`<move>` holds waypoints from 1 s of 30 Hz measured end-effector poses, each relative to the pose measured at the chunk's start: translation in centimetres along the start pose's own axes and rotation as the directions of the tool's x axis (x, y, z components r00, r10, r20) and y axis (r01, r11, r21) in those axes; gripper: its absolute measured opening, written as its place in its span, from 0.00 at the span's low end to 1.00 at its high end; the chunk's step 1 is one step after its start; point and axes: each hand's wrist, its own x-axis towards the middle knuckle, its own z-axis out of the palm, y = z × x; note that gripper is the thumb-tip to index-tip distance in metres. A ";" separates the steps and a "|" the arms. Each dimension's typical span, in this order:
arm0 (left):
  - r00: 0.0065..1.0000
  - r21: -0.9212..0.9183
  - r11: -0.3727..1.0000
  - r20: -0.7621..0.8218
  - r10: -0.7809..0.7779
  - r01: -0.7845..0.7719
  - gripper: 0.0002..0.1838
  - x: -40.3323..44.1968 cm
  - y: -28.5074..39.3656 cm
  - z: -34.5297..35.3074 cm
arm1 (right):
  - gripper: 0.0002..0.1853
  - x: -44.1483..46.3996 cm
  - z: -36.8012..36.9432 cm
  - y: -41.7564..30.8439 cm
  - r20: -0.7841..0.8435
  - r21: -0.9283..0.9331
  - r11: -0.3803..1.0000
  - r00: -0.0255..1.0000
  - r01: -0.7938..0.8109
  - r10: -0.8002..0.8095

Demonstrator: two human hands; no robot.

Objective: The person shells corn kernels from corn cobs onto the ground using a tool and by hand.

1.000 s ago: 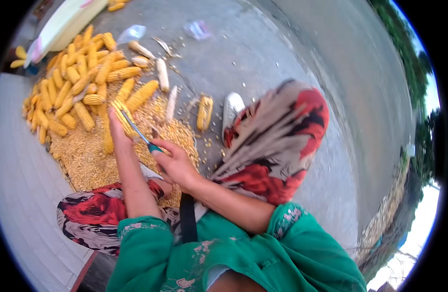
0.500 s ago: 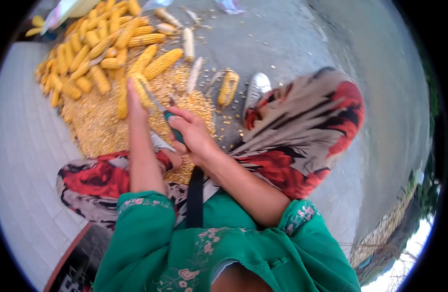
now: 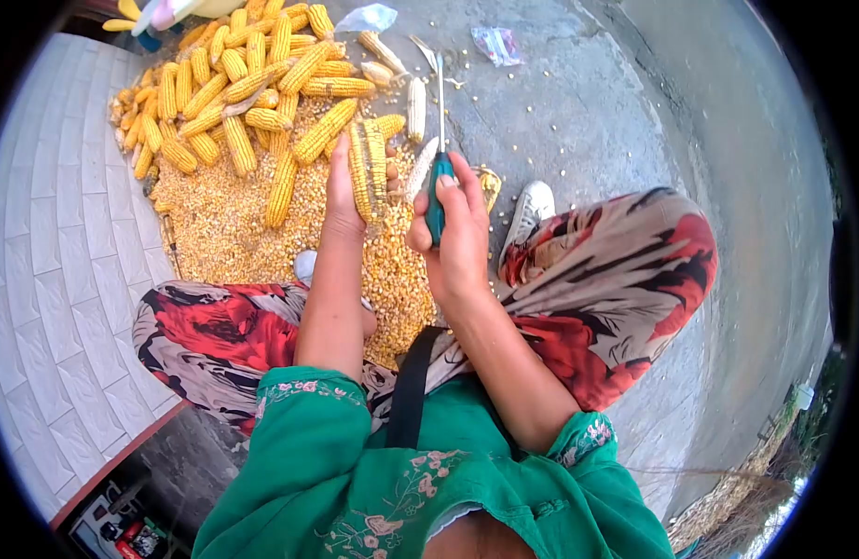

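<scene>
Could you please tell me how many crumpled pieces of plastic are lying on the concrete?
2: a whitish piece to the right of the corn cob heap, and a purplish piece right of the screwdriver tip. Others may be hidden.

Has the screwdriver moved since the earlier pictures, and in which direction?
Yes. The screwdriver moved right in the view: its blade was left of the upper white cob, and is now right of it.
</scene>
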 end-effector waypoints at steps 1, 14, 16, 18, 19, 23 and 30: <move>0.999 -0.024 0.999 -0.005 0.041 -0.041 0.36 0.2 0.5 0.3 | 0.24 0.1 -0.4 0.2 0.007 -0.013 1.000 1.000 -0.006 0.006; 0.965 -0.007 0.973 0.128 0.229 -0.230 0.26 -1.5 6.9 3.8 | 0.24 0.8 -1.7 1.5 -0.024 -0.177 0.982 0.998 -0.068 0.065; 0.931 0.034 0.936 0.121 0.344 -0.350 0.24 -1.7 8.6 3.8 | 0.26 1.7 -3.1 2.4 -0.060 -0.218 0.957 0.982 -0.190 0.181; 0.915 -0.016 0.921 0.108 0.388 -0.389 0.21 -1.6 9.8 2.9 | 0.25 2.2 -3.8 3.7 -0.088 -0.249 0.941 0.973 -0.228 0.213; 0.913 -0.058 0.919 0.105 0.394 -0.390 0.21 -1.6 10.1 2.5 | 0.25 2.5 -4.1 4.2 -0.120 -0.276 0.922 0.962 -0.271 0.247; 0.913 -0.259 0.893 0.079 0.400 -0.369 0.19 -1.1 9.3 1.4 | 0.13 3.0 -4.1 4.7 -0.172 -0.308 0.907 0.954 -0.288 0.245; 0.918 -0.282 0.885 0.036 0.395 -0.370 0.16 -1.1 10.1 1.1 | 0.14 3.4 -4.8 5.6 -0.211 -0.357 0.885 0.949 -0.298 0.234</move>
